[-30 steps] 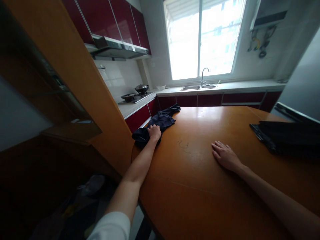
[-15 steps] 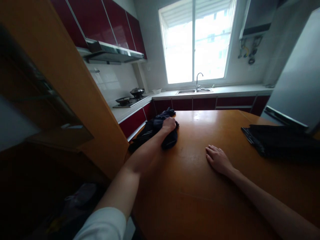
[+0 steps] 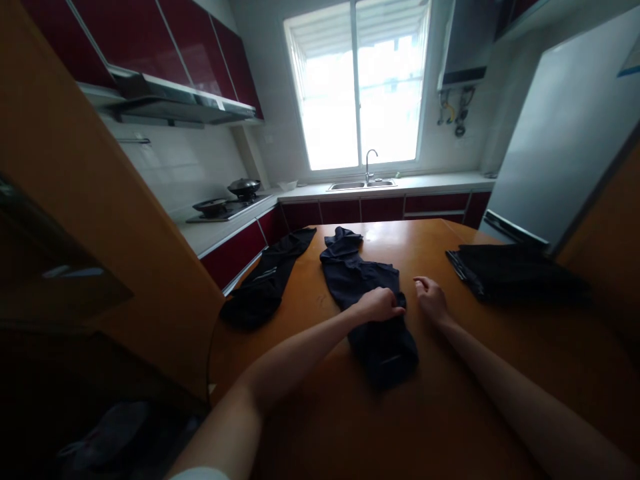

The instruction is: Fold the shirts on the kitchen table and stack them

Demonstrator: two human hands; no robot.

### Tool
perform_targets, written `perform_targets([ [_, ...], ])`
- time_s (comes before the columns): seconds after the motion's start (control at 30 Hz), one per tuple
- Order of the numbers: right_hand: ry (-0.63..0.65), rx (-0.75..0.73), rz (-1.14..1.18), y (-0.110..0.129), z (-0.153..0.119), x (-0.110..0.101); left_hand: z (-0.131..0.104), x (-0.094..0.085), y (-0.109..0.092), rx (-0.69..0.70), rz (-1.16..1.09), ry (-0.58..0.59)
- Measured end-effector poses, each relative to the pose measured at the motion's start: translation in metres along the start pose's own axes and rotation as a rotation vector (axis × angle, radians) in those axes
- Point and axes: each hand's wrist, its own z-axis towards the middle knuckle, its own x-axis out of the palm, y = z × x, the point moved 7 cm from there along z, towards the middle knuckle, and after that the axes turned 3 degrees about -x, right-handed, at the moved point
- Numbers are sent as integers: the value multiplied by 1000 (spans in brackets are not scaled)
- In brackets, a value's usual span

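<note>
A crumpled navy garment (image 3: 357, 277), its exact kind unclear, lies stretched from the table's far side towards me. My left hand (image 3: 380, 305) is closed on its right edge, about halfway along. Just to the right, my right hand (image 3: 431, 298) is low over the tabletop with fingers loosely bent, holding nothing and apart from the cloth. At the table's left edge lies another dark garment (image 3: 273, 270) with pale stripes, touched by neither hand. Folded black clothing (image 3: 515, 273) is stacked to the right of my right hand.
The brown wooden table (image 3: 310, 413) has a rounded left edge, beside an orange-brown wooden cabinet (image 3: 135, 253). Beyond it are a counter with a sink (image 3: 347, 187) and a stove with a wok (image 3: 244, 188). A fridge (image 3: 555, 133) stands at the right.
My left hand has drawn the navy garment rightwards and nearer, away from the striped one at the left edge. My right hand's fingers have bent from lying flat. The view has turned right.
</note>
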Motion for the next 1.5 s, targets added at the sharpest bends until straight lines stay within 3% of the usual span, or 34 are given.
perform_targets([
  [0.13, 113, -39, -106, 6, -2, 13, -9, 2, 3, 80, -46, 63],
  [0.27, 203, -62, -184, 16, -8, 19, 12, -12, 13, 25, -78, -196],
  [0.33, 206, -42, -128, 17, -9, 18, 25, -9, 15, -30, -31, -265],
  [0.53, 156, -11, -16, 12, -7, 13, 52, 10, 11, -147, 5, -219],
  [0.7, 184, -74, -140, 13, -8, 17, 59, -2, 15, -84, -130, -254],
  [0.8, 202, -111, -199, 15, -9, 20, 54, -26, 38, -82, -234, -333],
  [0.93, 218, -118, -212, 17, -11, 21, 28, -66, 90, -110, -319, -458],
  [1.0, 224, -111, -202, 19, -11, 22, 13, -76, 114, -91, -423, -484],
  [1.13, 249, -109, -96, 31, -14, 30, -4, -59, 139, -76, -615, -392],
  [1.3, 301, -126, 100, 48, -22, 38, -5, -29, 123, -55, -598, -408],
  [1.4, 292, -147, 163, 48, -25, 37, -6, -29, 118, -56, -584, -470],
  [1.5, 306, -195, 225, 47, -24, 39, -12, -41, 127, -89, -568, -509],
])
